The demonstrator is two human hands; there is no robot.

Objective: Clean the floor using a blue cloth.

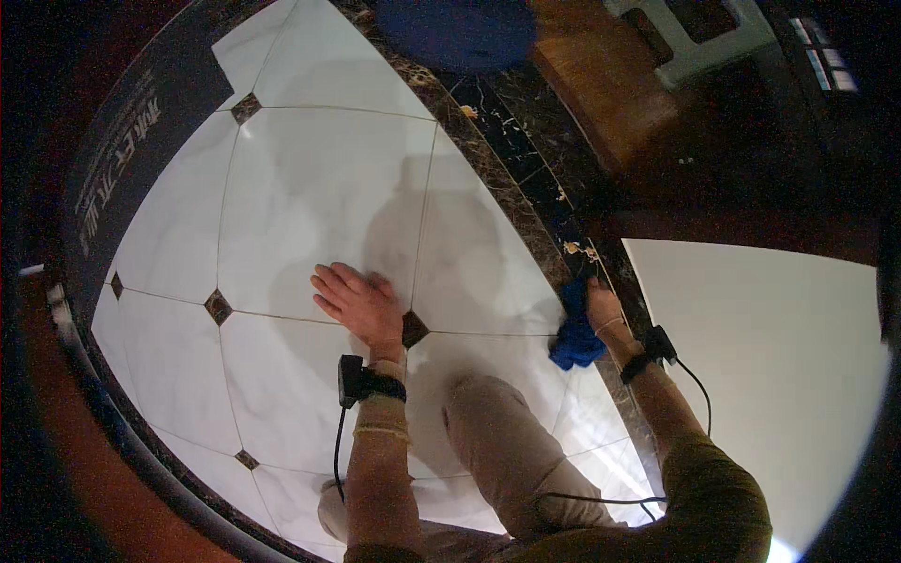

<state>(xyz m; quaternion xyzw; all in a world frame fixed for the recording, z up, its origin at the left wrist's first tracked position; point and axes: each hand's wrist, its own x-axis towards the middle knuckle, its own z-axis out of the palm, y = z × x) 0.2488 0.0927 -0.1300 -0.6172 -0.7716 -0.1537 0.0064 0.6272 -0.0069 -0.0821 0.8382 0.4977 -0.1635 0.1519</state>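
Note:
My left hand (360, 302) is spread palm-down over the white tiled floor (317, 190), beside a small dark diamond inset, with nothing in it. Whether it touches the floor I cannot tell. At the right, my right hand (604, 306) grips a bunched blue cloth (578, 327) at the dark marble border (493, 155) of the floor. Part of the cloth hangs over the edge of the white tiles. Both wrists wear black straps with small boxes and cables.
A white panel (760, 317) stands right of my right arm. Wooden furniture (598, 84) and a pale openwork frame (693, 42) are at the upper right. Near the top is a dark blue round object (457, 32). A dark mat (130, 141) with writing lies at the left.

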